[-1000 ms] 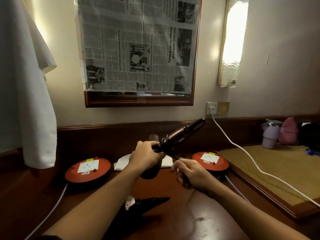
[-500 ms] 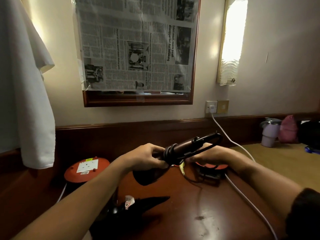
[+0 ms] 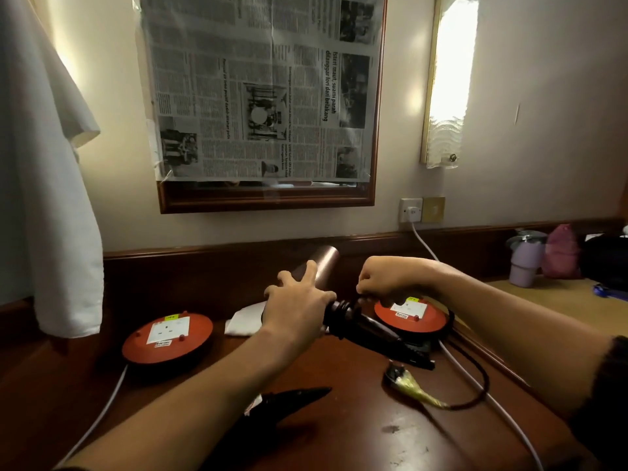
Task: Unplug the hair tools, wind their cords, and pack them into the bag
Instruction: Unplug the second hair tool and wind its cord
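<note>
Cream wall (image 3: 543,96) facing me, newspaper (image 3: 261,90) covering the wood-framed mirror (image 3: 268,198), a wall lamp (image 3: 448,79) glowing to its right, white cloth (image 3: 44,198) hanging at my left, dark wooden desk (image 3: 356,419) stretching under me, wall socket (image 3: 411,209) sitting above its backboard

Two orange cord reels (image 3: 167,338) (image 3: 409,315), two hair tools (image 3: 367,329) (image 3: 285,402).

Two orange-red cord reels (image 3: 168,338) with white labels sit on the dark reddish-brown desk (image 3: 356,419), near a lilac cup (image 3: 525,266).
</note>
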Action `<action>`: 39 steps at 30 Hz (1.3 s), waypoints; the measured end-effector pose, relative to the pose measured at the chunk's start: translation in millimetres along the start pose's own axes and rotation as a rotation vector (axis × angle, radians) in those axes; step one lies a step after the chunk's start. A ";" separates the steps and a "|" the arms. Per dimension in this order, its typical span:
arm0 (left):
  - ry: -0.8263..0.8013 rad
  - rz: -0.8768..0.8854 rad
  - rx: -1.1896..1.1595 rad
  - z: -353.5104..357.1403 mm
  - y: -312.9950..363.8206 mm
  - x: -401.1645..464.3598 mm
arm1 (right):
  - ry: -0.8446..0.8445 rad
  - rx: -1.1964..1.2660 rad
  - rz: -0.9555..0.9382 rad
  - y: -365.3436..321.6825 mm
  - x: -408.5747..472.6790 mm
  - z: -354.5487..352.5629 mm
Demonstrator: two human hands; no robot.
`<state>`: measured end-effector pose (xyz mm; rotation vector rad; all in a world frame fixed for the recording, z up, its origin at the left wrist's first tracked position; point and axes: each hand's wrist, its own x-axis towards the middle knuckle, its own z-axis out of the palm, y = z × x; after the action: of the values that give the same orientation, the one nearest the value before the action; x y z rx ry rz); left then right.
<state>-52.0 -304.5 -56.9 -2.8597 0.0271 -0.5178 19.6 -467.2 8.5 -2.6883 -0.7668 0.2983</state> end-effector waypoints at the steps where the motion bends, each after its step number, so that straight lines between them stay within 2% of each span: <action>1: 0.045 -0.034 0.034 0.9 5.8 -0.8 | 0.027 0.020 0.025 -3.5 -1.4 3.3; 4: 0.125 -0.153 0.056 4.5 18.9 1.4 | 0.109 0.159 0.081 -10.9 -0.9 17.2; 7: 0.073 -0.268 -0.026 9.2 21.5 11.4 | 0.211 0.382 0.072 -15.2 -4.8 35.9; 9: 0.021 -0.359 -0.158 11.7 15.6 18.2 | 0.321 0.494 0.013 -18.7 -13.3 49.8; 12: -0.008 -0.466 -0.477 10.6 2.8 21.3 | 0.486 0.650 -0.063 -19.5 -25.9 66.0; 15: -0.029 -0.480 -0.686 10.4 -6.3 21.9 | 0.435 0.767 -0.148 -11.4 -26.9 74.6; 18: -0.071 -0.435 -0.873 5.1 -15.5 20.7 | 0.297 0.712 -0.233 4.2 -23.8 80.9; 21: -0.110 -0.370 -1.025 -3.5 -27.0 16.9 | 0.176 0.590 -0.234 21.7 -29.6 78.9; 27: -0.224 -0.220 -1.103 -9.3 -31.5 11.4 | 0.000 0.588 -0.160 57.4 -23.2 65.1; 30: -0.279 -0.141 -1.115 -13.1 -30.0 9.6 | -0.042 0.552 -0.130 68.2 -16.7 48.9; 32: -0.329 -0.082 -1.131 -17.1 -30.2 8.6 | -0.070 0.445 -0.119 72.2 -15.9 36.0; 35: -0.398 -0.014 -1.141 -24.9 -29.0 7.7 | -0.030 0.265 -0.072 79.2 -14.5 22.6; 39: -0.468 0.083 -1.044 -29.2 -22.4 7.6 | 0.043 0.266 -0.085 77.3 -13.4 10.5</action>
<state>-55.6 -289.8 -22.5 -3.8707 0.4541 0.3234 42.0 -533.6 -28.0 -2.3994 -0.7673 0.2984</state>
